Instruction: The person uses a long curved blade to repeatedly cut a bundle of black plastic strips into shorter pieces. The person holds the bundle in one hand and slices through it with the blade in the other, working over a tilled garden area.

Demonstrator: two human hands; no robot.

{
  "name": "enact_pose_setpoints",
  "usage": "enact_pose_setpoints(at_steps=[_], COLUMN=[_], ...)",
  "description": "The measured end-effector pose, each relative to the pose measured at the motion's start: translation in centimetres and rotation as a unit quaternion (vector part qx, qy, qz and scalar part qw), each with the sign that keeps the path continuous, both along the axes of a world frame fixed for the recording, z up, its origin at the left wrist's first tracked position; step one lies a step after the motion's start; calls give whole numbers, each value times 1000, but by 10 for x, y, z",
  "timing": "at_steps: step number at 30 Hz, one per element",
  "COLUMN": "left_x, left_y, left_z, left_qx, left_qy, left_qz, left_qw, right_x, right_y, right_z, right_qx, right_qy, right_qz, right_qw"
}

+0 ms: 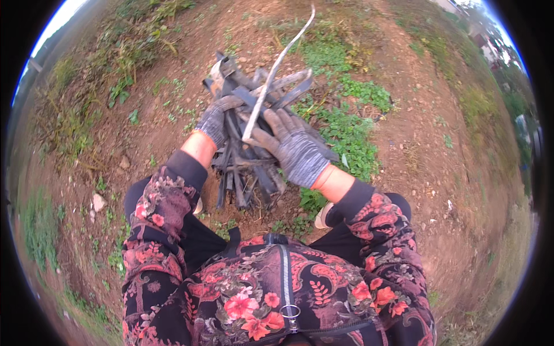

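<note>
A bundle of dark, flat plastic-looking strips (pixel 237 166) lies on the soil before me, several of them folded over at the far end. My left hand (pixel 218 119), in a grey knit glove, grips the bundle's left side with the thumb laid across the top. Gloved the same way, my right hand (pixel 292 145) rests flat on the bundle's right side, thumb and fingers spread. A thin pale strip (pixel 279 65) crosses over the bundle and reaches away beyond it. Its near end lies by my right thumb; whether the thumb presses on it I cannot tell.
Low green weeds (pixel 352 140) grow right of the bundle. Taller, partly dried plants (pixel 125 52) stand at the far left. Bare reddish soil (pixel 415 142) with small stones stretches to the right. A pale stone (pixel 99 202) lies at left. My shoe (pixel 322 217) is close to the bundle.
</note>
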State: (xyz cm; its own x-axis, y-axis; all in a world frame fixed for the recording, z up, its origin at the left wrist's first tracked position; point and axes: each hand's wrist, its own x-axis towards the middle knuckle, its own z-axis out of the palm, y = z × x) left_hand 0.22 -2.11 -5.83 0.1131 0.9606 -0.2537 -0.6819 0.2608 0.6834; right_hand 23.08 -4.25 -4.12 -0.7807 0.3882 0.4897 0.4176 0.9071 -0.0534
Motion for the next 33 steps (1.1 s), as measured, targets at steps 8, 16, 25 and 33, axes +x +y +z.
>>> enact_pose_setpoints(at_steps=[8,16,25,33], left_x=[5,30,19,25], left_y=[-6,-15,-4,-21], left_z=[7,-7,-8,22], left_qx=[131,40,27,195], left_qy=[-6,133,201,264], left_qz=[-103,-98,-58,-180], left_qw=[986,986,977,927], right_x=[2,-7,13,59], right_y=[2,-6,12,99], right_z=[-5,-26,5,9], right_qx=[-61,-101,-210,-668], right_qy=[42,-101,-59,487], right_qz=[12,-5,77,-174], right_qw=[997,990,973,535])
